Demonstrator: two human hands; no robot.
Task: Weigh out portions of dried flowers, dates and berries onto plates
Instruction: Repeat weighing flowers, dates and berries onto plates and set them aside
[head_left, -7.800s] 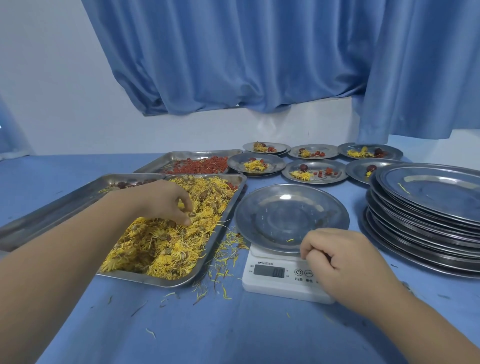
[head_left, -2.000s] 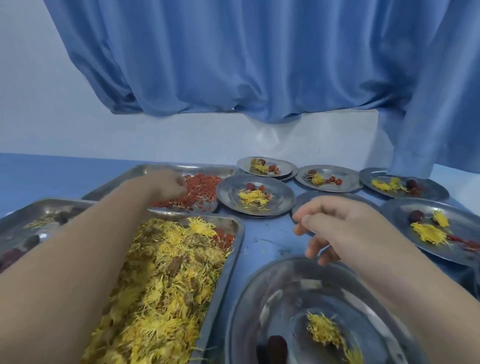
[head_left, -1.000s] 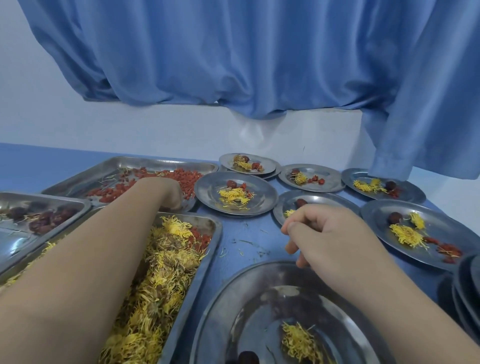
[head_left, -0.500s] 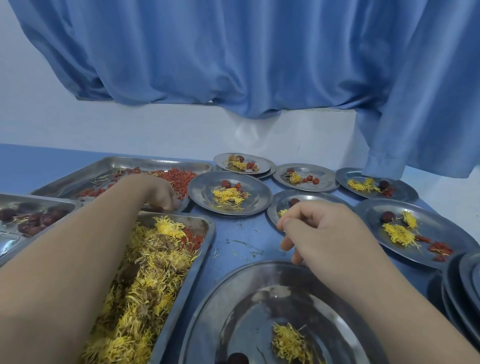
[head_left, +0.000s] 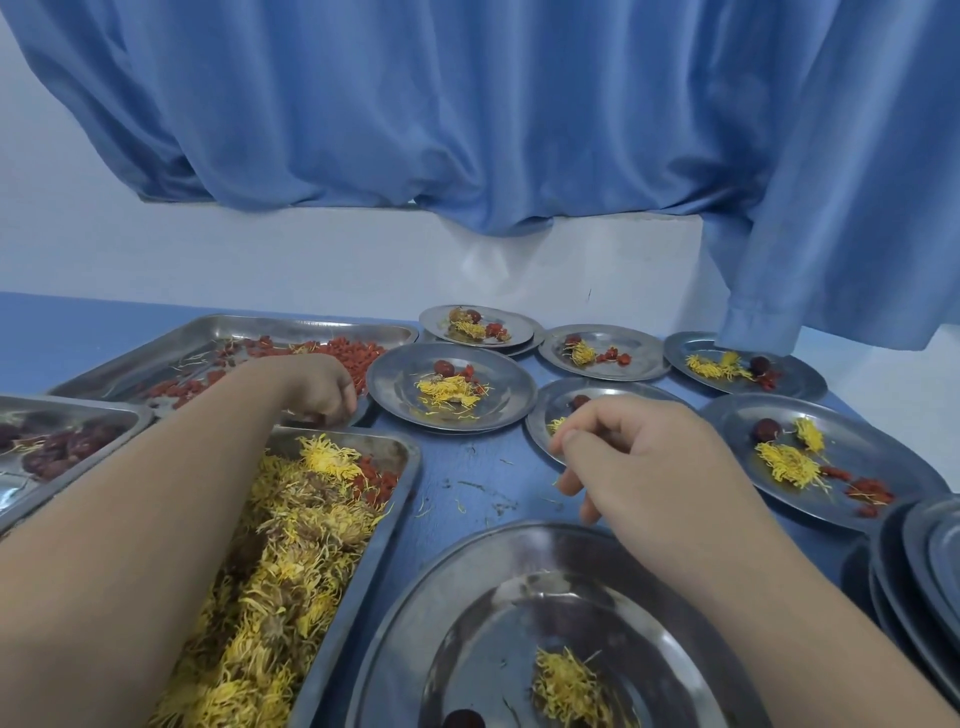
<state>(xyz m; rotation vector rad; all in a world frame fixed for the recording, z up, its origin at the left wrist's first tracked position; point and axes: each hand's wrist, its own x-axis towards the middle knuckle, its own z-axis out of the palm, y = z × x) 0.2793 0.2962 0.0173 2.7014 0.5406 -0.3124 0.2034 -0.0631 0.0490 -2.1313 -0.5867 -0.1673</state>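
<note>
At the far left a tray of dates (head_left: 62, 441) is cut off by the frame edge, its right rim lying just beside the tray of dried flowers (head_left: 291, 561). Behind both, the tray of red berries (head_left: 218, 353) runs toward the wall, and its near right corner almost meets the far rim of the flower tray. The left hand (head_left: 317, 387) reaches across the flowers to that corner, fingers curled down and bunched into the berries; what they pinch is hidden underneath, so I cannot tell whether anything is held.

Right of the flower tray's long edge a strip of bare blue table (head_left: 478, 488) opens up, scattered with loose petals. It is the only free lane, bounded ahead by a filled plate (head_left: 452, 387) and below by the rim of the near plate (head_left: 467, 623), which holds a small heap of yellow flowers and a date at the bottom edge, no berries visible.

The right hand (head_left: 639, 462) hovers over that gap, loosely curled with fingertips pointing down, gripping nothing visible. It covers much of a second plate (head_left: 556, 405). Further right, more filled plates (head_left: 831, 457) sit rim to rim up to the table edge, and a stack of empty plates (head_left: 924, 561) crowds the lower right corner
</note>
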